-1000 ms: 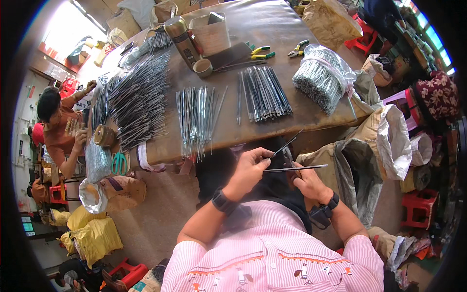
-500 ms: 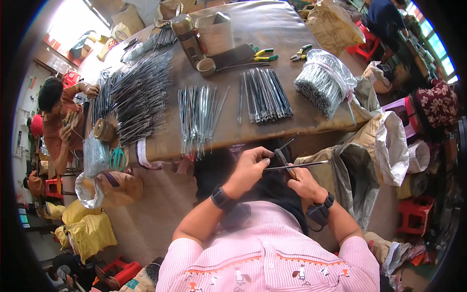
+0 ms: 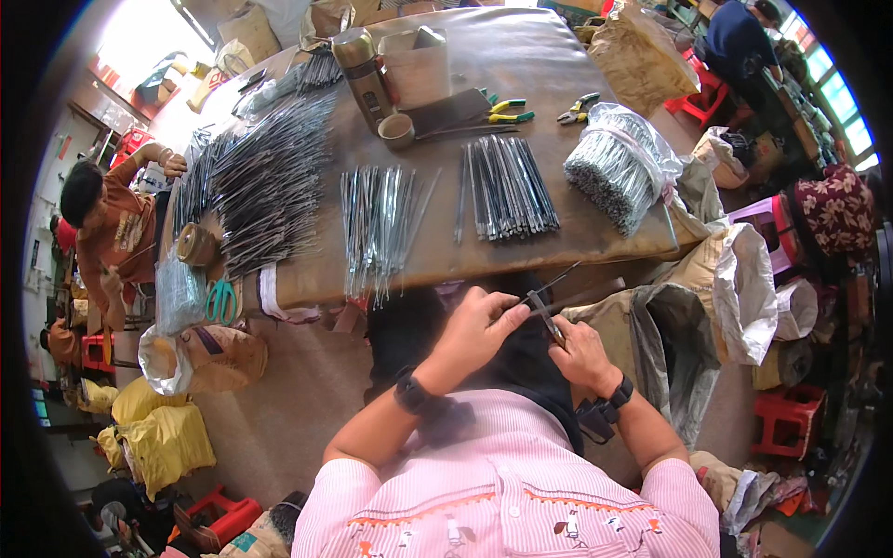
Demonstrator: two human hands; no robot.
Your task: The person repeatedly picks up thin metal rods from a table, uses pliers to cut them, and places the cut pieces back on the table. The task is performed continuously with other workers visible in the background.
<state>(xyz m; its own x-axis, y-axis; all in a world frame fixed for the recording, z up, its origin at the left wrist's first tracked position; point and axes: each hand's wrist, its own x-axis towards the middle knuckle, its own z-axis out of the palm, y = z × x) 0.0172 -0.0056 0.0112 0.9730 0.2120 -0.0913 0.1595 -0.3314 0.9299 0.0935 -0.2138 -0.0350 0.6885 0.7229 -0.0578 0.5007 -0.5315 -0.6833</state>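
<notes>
Near the front edge of the table, both my hands are closed in front of my body. My left hand [image 3: 473, 328] pinches a thin dark metal rod [image 3: 561, 275] whose end sticks out to the upper right. My right hand [image 3: 585, 355] grips a small grey metal tool [image 3: 537, 303], which looks like pliers, with its head against the rod. A second thin strip [image 3: 595, 294], blurred by motion, slants to the right from the tool. Beyond my hands lie a bundle of dark rods [image 3: 508, 189], a looser group of shiny rods [image 3: 378, 223] and a plastic-wrapped bundle [image 3: 614, 167].
A large pile of rods [image 3: 270, 177] covers the table's left side. Further back stand a flask [image 3: 363, 79], a cup [image 3: 396, 131] and pliers [image 3: 507, 112]. Open sacks [image 3: 665, 325] sit right of my legs. A co-worker [image 3: 112, 223] is at the left.
The strip at the right of my hands has swung upward and is now blurred. My hands stay almost in place. The co-worker at the left has lowered one hand.
</notes>
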